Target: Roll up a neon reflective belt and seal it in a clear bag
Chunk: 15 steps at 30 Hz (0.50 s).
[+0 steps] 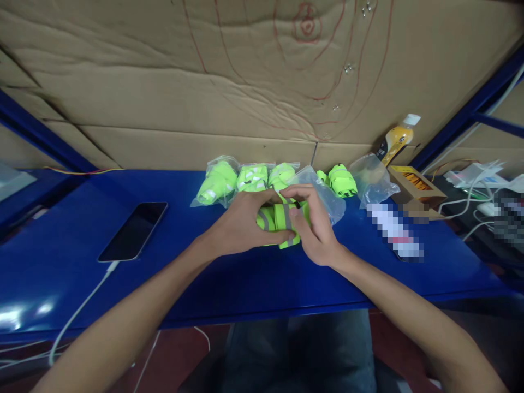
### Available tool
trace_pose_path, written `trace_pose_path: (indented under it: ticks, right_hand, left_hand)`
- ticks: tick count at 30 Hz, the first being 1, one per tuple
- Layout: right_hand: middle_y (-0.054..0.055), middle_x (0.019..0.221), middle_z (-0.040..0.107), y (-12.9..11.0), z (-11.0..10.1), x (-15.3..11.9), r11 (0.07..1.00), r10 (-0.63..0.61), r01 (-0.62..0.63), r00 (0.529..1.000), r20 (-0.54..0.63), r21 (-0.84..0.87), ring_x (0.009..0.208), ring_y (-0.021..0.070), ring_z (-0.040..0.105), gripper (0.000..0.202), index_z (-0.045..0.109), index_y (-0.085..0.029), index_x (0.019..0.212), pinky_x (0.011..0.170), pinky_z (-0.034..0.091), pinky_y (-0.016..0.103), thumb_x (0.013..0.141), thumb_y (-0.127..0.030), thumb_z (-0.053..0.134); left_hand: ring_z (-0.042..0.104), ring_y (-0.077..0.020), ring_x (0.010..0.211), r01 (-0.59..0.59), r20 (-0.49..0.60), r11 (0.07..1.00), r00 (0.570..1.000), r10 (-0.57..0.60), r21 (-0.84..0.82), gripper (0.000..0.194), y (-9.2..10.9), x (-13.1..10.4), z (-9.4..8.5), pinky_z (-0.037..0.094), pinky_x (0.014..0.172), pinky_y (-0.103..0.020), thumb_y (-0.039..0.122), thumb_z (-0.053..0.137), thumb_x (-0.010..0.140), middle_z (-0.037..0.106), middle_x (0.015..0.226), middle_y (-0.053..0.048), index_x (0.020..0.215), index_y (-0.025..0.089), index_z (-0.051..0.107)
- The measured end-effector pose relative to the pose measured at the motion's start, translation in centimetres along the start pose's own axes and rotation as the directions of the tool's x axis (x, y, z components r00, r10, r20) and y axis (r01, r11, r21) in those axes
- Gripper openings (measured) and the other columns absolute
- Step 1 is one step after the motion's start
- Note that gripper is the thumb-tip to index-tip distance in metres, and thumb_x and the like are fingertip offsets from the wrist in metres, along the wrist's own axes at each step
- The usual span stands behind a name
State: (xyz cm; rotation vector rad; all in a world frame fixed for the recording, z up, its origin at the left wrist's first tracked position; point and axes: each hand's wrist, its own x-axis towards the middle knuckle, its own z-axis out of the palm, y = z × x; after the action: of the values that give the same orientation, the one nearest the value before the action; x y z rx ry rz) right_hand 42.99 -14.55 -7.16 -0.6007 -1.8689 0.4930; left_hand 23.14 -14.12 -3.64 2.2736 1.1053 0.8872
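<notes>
Between my two hands is a folded, neon-yellow reflective vest (282,218) with grey stripes, held just above the blue table. My left hand (245,221) wraps round its left side, thumb along the near edge. On the right, my right hand (313,221) curls over the other end, its fingers bent across the top. Just behind lie packed neon bundles in clear plastic: a left one (219,183), a middle one (252,177) and one partly hidden by my hands (282,173). An unwrapped neon bundle (343,181) sits to the right, near a clear plastic bag (327,199).
A phone (134,232) with a white cable lies at left on the blue table (196,295). To the right are another clear bag (373,177), an orange drink bottle (398,139), an open cardboard box (417,188) and a blurred-out item (395,232). Cardboard (143,82) stands behind.
</notes>
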Motion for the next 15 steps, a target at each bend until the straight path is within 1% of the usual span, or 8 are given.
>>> trace_pose_path:
  ticks: [2, 4, 6, 9, 10, 12, 14, 15]
  right_hand:
    - [0.013, 0.13, 0.061, 0.1, -0.8, 0.5, 0.995, -0.011, 0.02, 0.996, 0.088, -0.094, 0.127, 0.0253, 0.06, 0.029, 0.053, -0.021, 0.135, 0.109, 0.05, 0.045, 0.108, -0.032, 0.054]
    - [0.012, 0.128, 0.067, 0.2, -2.0, 1.2, 0.987, 0.013, 0.023, 0.975, 0.223, -0.159, 0.12, 0.0251, 0.065, 0.037, 0.056, -0.02, 0.134, 0.102, 0.052, 0.041, 0.103, -0.035, 0.066]
    - [0.008, 0.113, 0.074, 0.2, -3.4, 1.9, 0.98, 0.072, -0.001, 0.933, 0.353, -0.198, 0.101, 0.0222, 0.071, 0.038, 0.064, -0.018, 0.125, 0.087, 0.053, 0.034, 0.097, -0.04, 0.076]
    - [0.001, 0.084, 0.074, -0.1, -5.0, 2.6, 0.98, 0.09, 0.008, 0.872, 0.481, -0.197, 0.073, 0.0151, 0.066, 0.031, 0.072, -0.016, 0.106, 0.069, 0.046, 0.027, 0.093, -0.043, 0.081]
    - [0.0, 0.078, 0.072, -0.2, -5.3, 2.7, 0.982, 0.066, 0.033, 0.867, 0.495, -0.188, 0.068, 0.014, 0.064, 0.03, 0.073, -0.015, 0.102, 0.065, 0.045, 0.026, 0.094, -0.043, 0.08]
    - [0.001, 0.075, 0.072, -0.4, -5.4, 2.6, 0.978, 0.006, 0.093, 0.881, 0.472, -0.187, 0.068, 0.0144, 0.065, 0.026, 0.075, -0.015, 0.1, 0.064, 0.045, 0.027, 0.096, -0.041, 0.078]
    - [0.004, 0.086, 0.077, -0.4, -5.2, 2.3, 0.968, -0.063, 0.151, 0.919, 0.389, -0.199, 0.078, 0.0182, 0.072, 0.024, 0.076, -0.015, 0.107, 0.071, 0.052, 0.029, 0.098, -0.037, 0.076]
    - [0.006, 0.094, 0.08, -0.3, -5.0, 2.1, 0.961, -0.108, 0.185, 0.935, 0.338, -0.204, 0.086, 0.0205, 0.075, 0.024, 0.076, -0.016, 0.114, 0.077, 0.056, 0.031, 0.098, -0.035, 0.076]
  left_hand:
    - [0.066, -0.0188, 0.077, -0.033, -0.039, 0.998, 0.999, 0.034, 0.046, 0.038, -0.1, -0.1, -0.4, 0.048, 0.071, -0.032, 0.041, 0.085, 0.077, 0.07, 0.088, 0.0, 0.104, 0.018, 0.07]
    - [0.067, -0.0201, 0.083, -0.11, -0.076, 0.986, 0.99, 0.12, 0.125, 0.037, -0.1, -0.2, -0.8, 0.049, 0.075, -0.033, 0.04, 0.083, 0.082, 0.072, 0.095, -0.002, 0.107, 0.018, 0.068]
    - [0.068, -0.0213, 0.09, -0.229, -0.083, 0.95, 0.964, 0.251, 0.212, 0.037, -0.3, -0.3, -0.8, 0.051, 0.079, -0.033, 0.042, 0.082, 0.087, 0.072, 0.1, -0.004, 0.11, 0.018, 0.065]
    - [0.067, -0.0213, 0.093, -0.393, -0.041, 0.874, 0.906, 0.421, 0.284, 0.033, -0.5, -0.5, -0.5, 0.053, 0.082, -0.034, 0.041, 0.077, 0.094, 0.069, 0.101, -0.006, 0.112, 0.018, 0.061]
    - [0.066, -0.0213, 0.094, -0.427, -0.038, 0.856, 0.889, 0.456, 0.292, 0.032, -0.7, -0.5, -0.3, 0.054, 0.082, -0.034, 0.039, 0.077, 0.095, 0.069, 0.101, -0.006, 0.113, 0.019, 0.06]
    - [0.067, -0.0228, 0.098, -0.465, -0.067, 0.838, 0.862, 0.502, 0.285, 0.038, -0.9, -0.5, -0.1, 0.056, 0.088, -0.038, 0.042, 0.079, 0.093, 0.069, 0.104, -0.007, 0.117, 0.019, 0.06]
    - [0.068, -0.0262, 0.105, -0.472, -0.138, 0.846, 0.847, 0.514, 0.249, 0.051, -1.0, -0.4, -0.1, 0.056, 0.097, -0.043, 0.049, 0.086, 0.086, 0.071, 0.11, -0.009, 0.12, 0.02, 0.061]
    - [0.069, -0.0277, 0.109, -0.452, -0.184, 0.865, 0.851, 0.492, 0.218, 0.055, -0.9, -0.3, -0.1, 0.055, 0.1, -0.045, 0.051, 0.088, 0.084, 0.072, 0.113, -0.01, 0.121, 0.021, 0.062]
